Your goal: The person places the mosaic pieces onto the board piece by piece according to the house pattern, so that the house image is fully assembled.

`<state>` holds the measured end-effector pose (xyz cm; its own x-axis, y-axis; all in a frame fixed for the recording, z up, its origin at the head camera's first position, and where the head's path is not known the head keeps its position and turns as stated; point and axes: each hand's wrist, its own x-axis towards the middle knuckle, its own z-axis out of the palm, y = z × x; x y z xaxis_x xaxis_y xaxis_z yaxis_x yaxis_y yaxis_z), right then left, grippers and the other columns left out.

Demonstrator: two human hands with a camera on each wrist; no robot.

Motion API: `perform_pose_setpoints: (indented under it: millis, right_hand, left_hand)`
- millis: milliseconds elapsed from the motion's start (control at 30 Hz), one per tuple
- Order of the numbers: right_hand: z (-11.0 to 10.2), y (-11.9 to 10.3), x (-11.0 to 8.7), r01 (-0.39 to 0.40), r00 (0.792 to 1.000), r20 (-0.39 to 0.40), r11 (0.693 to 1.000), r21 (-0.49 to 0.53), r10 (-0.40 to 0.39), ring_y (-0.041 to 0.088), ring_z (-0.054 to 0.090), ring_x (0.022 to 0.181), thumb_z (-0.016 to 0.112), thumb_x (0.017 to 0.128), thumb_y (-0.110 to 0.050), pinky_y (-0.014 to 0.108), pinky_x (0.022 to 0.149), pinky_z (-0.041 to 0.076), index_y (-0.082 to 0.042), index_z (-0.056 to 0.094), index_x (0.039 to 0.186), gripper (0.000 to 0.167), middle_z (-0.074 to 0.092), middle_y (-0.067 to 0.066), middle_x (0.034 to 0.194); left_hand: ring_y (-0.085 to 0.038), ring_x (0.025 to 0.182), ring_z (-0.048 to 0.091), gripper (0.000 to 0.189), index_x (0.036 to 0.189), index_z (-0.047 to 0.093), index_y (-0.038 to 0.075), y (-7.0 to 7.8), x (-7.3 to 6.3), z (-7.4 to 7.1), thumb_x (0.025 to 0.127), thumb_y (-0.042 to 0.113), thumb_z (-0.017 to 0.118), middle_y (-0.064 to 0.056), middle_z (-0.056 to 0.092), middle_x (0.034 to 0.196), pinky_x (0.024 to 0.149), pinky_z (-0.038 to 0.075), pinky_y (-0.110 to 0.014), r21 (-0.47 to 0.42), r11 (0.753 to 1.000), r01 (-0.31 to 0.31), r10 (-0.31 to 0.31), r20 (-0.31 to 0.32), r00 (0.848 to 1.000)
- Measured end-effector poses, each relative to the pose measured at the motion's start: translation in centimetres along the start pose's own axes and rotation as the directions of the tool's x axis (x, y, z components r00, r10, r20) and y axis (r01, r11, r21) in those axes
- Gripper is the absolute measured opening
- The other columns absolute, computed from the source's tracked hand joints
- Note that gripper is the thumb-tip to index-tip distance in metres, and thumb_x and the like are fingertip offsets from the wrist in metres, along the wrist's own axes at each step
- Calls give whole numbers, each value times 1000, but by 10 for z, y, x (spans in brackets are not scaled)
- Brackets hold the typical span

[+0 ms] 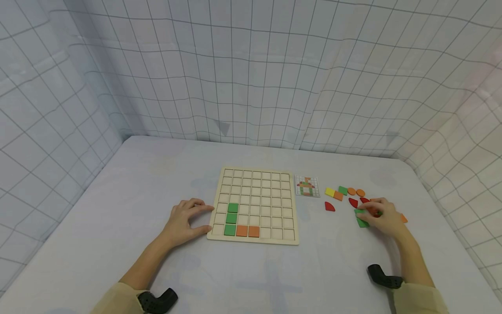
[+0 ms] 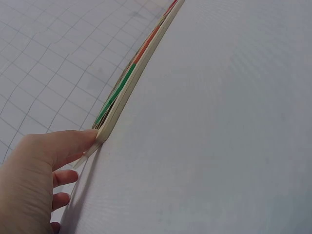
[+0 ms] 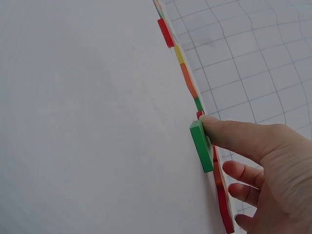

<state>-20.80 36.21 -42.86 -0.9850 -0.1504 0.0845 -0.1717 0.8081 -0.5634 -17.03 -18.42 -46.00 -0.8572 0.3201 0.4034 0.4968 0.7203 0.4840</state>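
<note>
My left hand (image 1: pixel 183 221) rests at the left edge of a wooden grid board (image 1: pixel 265 186), thumb and index finger spread along it. In the left wrist view its thumb (image 2: pixel 80 142) touches the board's corner. Three green squares (image 1: pixel 232 218) form a column in the board, with two orange squares (image 1: pixel 248 231) beside the lowest. Among the loose pieces at right, my right hand (image 1: pixel 384 216) pinches a green square (image 1: pixel 359 212) between thumb and index finger. Another green square (image 1: pixel 362 223) lies right beside it, and the hand partly covers several red and orange pieces.
A pattern card (image 1: pixel 307 186) lies off the board's upper right corner. Near it are a yellow square (image 1: pixel 330 192), an orange square (image 1: pixel 338 196), a green square (image 1: pixel 343 190), orange circles (image 1: pixel 356 192) and a red quarter-circle (image 1: pixel 330 206). Grid-patterned cloth (image 1: pixel 259 78) walls the table.
</note>
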Motion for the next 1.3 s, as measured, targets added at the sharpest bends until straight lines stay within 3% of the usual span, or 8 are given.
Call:
perform_pose_setpoints:
  millis: [267, 667, 1000, 1200, 1300]
  right_hand:
    - [3, -1, 2, -46, 999, -1, 999, -16, 46, 44, 36, 107, 67, 83, -29, 59, 76, 32, -1, 66, 101, 34, 44, 27, 116]
    - [13, 8, 4, 54, 988, -143, 997, -55, -61, 43, 37, 98, 68, 83, -25, 46, 67, 21, -2, 65, 91, 24, 48, 24, 103]
    - [2, 11, -2, 79, 996, -54, 995, 53, -76, 48, 34, 108, 69, 81, -16, 60, 77, 27, 3, 64, 103, 30, 43, 30, 114]
    - [-4, 12, -4, -15, 1000, 9, 999, 39, 14, 51, 26, 117, 70, 81, -24, 67, 83, 22, 2, 63, 109, 39, 38, 30, 123]
    - [-3, 13, -4, -20, 1000, 9, 1000, 22, 20, 50, 27, 116, 70, 80, -25, 67, 83, 23, 2, 64, 108, 39, 40, 28, 121]
  left_hand:
    - [-27, 95, 46, 44, 108, 67, 15, 0, 0, 0, 68, 30, 77, -5, 55, 105, 76, 30, -45, -4, 1000, 4, -4, 2, 1000]
    - [-28, 93, 47, 44, 108, 67, 15, 1, 0, -1, 67, 30, 77, -5, 55, 104, 74, 31, -44, 7, 1000, -11, 11, -6, 1000]
    - [-27, 94, 46, 45, 108, 67, 16, -1, 0, 0, 68, 32, 77, -5, 55, 105, 74, 30, -43, -2, 1000, -4, 4, 1, 1000]
    - [-26, 92, 46, 44, 108, 67, 16, 0, 0, 0, 68, 32, 77, -4, 55, 104, 74, 31, -43, 4, 1000, -5, 5, 1, 1000]
    - [-26, 92, 46, 44, 108, 67, 16, 0, 0, -1, 68, 31, 77, -5, 55, 104, 74, 31, -44, 6, 1000, -6, 6, 0, 1000]
